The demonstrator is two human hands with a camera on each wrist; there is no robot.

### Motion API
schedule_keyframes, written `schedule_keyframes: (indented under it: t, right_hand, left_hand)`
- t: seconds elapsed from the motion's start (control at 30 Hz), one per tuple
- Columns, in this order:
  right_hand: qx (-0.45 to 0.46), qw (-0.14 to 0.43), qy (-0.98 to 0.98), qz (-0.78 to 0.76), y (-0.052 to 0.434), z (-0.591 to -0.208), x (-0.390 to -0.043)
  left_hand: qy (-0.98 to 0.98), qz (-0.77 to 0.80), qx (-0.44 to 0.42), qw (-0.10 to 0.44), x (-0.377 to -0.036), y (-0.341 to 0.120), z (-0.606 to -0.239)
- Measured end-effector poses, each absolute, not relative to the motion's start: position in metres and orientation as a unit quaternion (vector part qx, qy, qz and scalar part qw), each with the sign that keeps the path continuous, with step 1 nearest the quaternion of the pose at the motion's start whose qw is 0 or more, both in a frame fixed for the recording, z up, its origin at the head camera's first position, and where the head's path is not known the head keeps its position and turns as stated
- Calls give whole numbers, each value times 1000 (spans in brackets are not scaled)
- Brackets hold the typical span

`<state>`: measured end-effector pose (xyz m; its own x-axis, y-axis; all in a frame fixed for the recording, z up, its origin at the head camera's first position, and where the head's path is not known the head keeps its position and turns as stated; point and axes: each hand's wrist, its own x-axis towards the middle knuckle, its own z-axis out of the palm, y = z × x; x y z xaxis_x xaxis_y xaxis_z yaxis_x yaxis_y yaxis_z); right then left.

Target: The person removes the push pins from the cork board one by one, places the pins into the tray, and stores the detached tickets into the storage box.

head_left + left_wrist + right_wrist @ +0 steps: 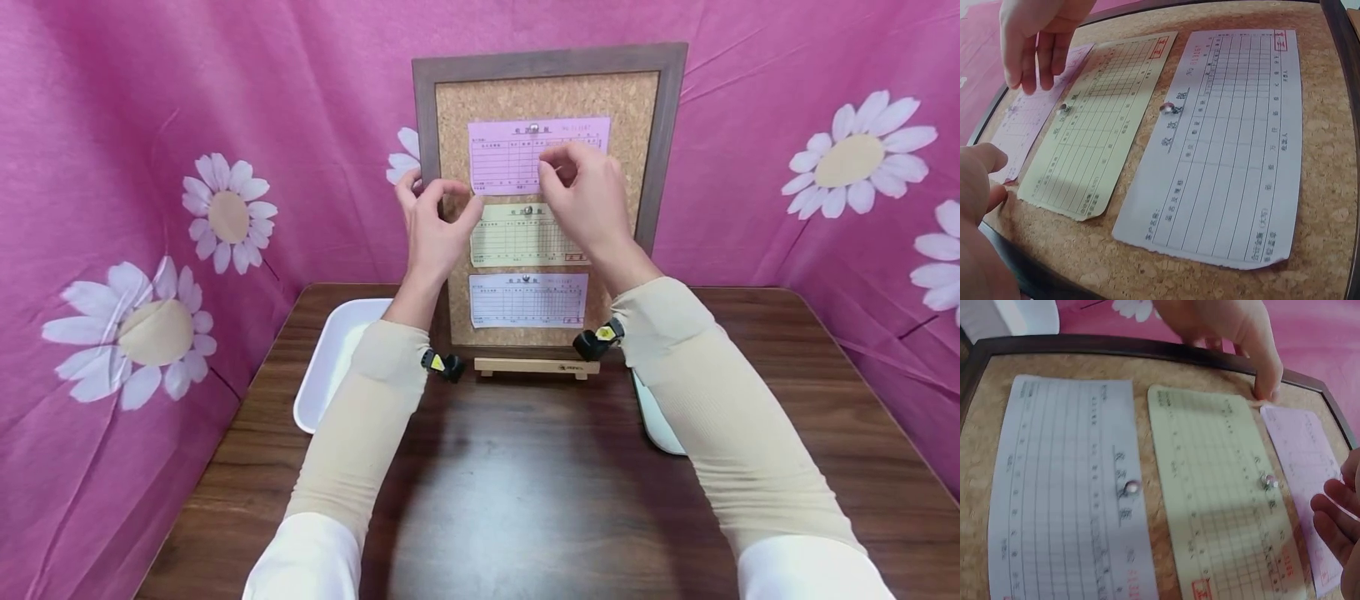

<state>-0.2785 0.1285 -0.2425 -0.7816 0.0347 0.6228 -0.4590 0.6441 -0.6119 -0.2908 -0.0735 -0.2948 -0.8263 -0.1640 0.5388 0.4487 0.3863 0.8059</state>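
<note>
**Two hands at the top slip on a cork board**

Dark brown wood fills the lower half of the head view, the table (525,500) running from the bottom edge up to a pink cloth printed with white daisies (225,212). Nearest the viewer, two cream sleeves rise from the lower corners and converge toward the centre. Behind the left forearm, at middle left, a white tray (330,367) sits on the table; the rim of a second tray (656,421) shows behind the right forearm at middle right.

Beyond them, at centre, a small wooden stand (536,367) props up a framed cork board (551,92). Three pinned forms hang on it in a column: a blue slip (528,300) lowest, a yellow slip (517,237) in the middle, a pink slip (510,154) on top.

Farthest up, the left hand (435,221) rests at the pink slip's lower left corner, its thumb and forefinger curled toward each other with the tips at the paper's edge. The right hand (581,196) lies over the pink slip's right half, fingers bent down onto the sheet. Whether it pinches a pin or the paper, I cannot tell. The hands are apart, with the pink slip's middle between them.
</note>
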Motion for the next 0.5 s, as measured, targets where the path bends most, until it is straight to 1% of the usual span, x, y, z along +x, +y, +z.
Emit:
schedule_keyframes:
  t: [0.17,0.3,0.5]
  right_hand:
    - [91,302,-846,430,123,-233,-281]
    - [76,304,-849,425,121,-225,-284]
    - [53,292,-859,418,118,-217,-291]
  left_hand:
    - [-781,-542,-76,300,-291,-68,-292]
    - [-775,-546,-56,312,-292,-62,-290]
    - [-773,-543,-23,327,-293,-52,-291]
